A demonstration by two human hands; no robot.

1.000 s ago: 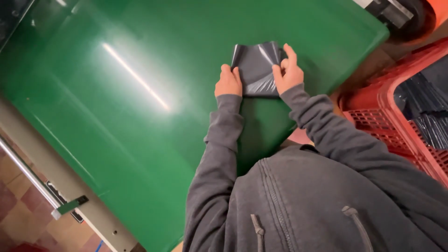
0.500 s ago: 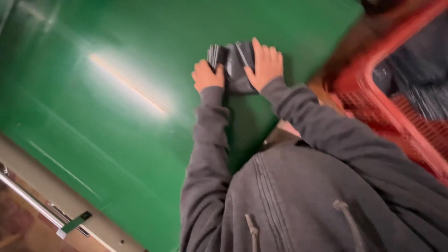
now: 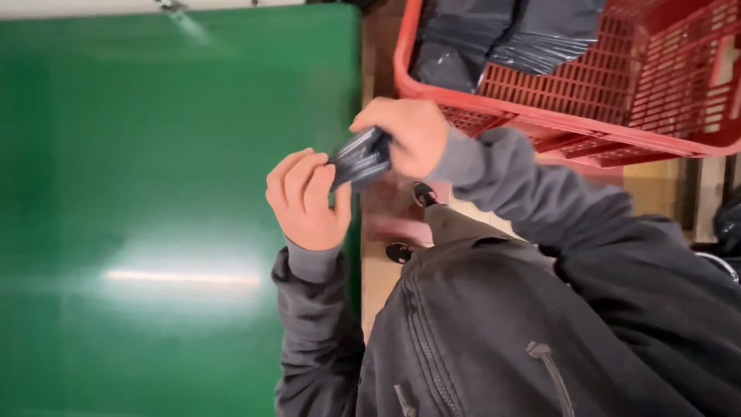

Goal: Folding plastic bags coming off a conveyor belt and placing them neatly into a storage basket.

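- We see a plain glossy green table top [image 3: 154,154] with a pale streak of glare.
- The folded plastic bag [image 3: 359,158] we hold is dark grey.
- The crate [image 3: 617,100] is red latticework, holding shiny black bags [image 3: 502,35].
- Our sleeves [image 3: 309,309] and jacket [image 3: 494,332] are charcoal grey.

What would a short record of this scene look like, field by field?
Left hand: left hand pinches one end of the folded dark plastic bag
Right hand: right hand grips its other end
Bag position: held in the air, beside the green table edge
Nearby: red crate holding dark bags
Clothing: grey jacket
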